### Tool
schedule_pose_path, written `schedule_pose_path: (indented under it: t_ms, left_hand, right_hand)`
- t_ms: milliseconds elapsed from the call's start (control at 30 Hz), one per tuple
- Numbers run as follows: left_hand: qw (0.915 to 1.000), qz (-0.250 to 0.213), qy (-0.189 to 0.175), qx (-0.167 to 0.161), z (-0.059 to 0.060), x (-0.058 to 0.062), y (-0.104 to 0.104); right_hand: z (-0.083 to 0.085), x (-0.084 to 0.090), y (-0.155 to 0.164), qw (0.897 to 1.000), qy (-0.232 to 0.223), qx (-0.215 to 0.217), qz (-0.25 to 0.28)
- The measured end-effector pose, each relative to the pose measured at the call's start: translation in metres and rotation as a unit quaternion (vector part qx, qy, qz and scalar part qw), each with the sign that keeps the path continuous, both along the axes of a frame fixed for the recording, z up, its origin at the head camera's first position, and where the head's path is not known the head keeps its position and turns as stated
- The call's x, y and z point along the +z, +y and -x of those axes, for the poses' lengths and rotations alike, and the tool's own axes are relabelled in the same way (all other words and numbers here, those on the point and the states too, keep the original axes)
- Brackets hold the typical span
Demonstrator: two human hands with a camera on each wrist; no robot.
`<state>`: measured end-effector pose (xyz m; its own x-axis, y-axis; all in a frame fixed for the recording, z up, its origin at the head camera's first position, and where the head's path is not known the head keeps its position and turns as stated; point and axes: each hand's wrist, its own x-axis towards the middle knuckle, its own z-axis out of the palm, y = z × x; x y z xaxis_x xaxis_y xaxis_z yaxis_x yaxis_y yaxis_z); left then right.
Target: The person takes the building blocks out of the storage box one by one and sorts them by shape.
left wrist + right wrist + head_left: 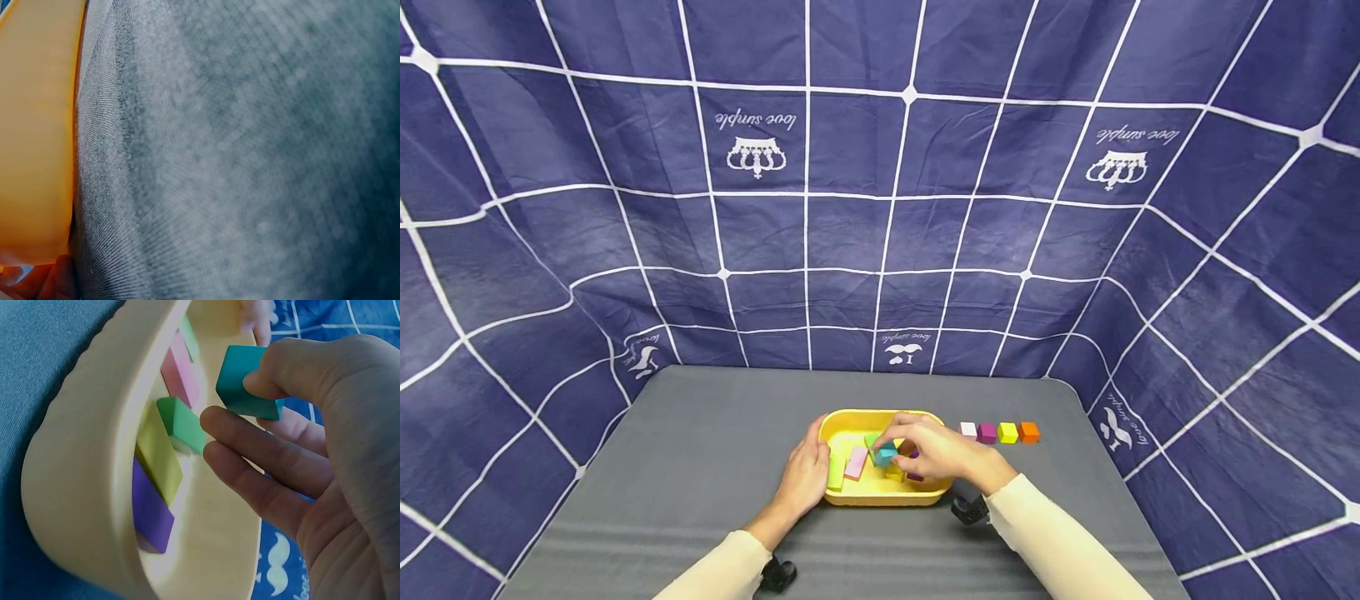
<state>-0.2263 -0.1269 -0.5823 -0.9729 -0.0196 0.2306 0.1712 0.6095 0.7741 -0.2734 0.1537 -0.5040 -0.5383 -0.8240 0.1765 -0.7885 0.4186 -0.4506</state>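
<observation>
A yellow tray [880, 498] sits on the grey table, with several coloured blocks lying in it. My left hand [807, 477] holds the tray's left wall, a fingertip hooked over the rim. My right hand [891, 448] is over the tray and pinches a teal block [885, 455] between thumb and forefinger. In the right wrist view the teal block [244, 384] hangs above the tray's floor, clear of a green block [181, 424], a yellow block [157, 455], a purple block [150, 515] and a pink block [180, 367]. The left wrist view shows only the tray wall [34, 125] and a bit of finger [53, 282].
To the right of the tray stands a row of small cubes: pale pink [968, 430], purple [987, 432], yellow [1007, 432], orange [1028, 432]. A blue checked cloth [880, 208] hangs behind and on both sides of the grey table [700, 450].
</observation>
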Motion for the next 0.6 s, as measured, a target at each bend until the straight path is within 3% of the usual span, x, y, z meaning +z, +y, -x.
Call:
schedule_pose_path:
  t_ms: [200, 367, 600]
  left_hand:
    - [0.9997, -0.002, 0.021, 0.009, 0.001, -0.008, -0.001]
    - [1.0, 0.002, -0.008, 0.005, 0.0, -0.001, -0.001]
    - [0.9999, 0.004, -0.014, 0.007, 0.001, 0.0, 0.0]
  right_hand:
    - [-0.004, -0.001, 0.012, 0.999, -0.015, -0.03, 0.031]
    - [-0.007, -0.002, 0.021, 0.997, -0.042, -0.038, 0.055]
    - [-0.009, -0.006, 0.03, 0.992, -0.066, -0.053, 0.089]
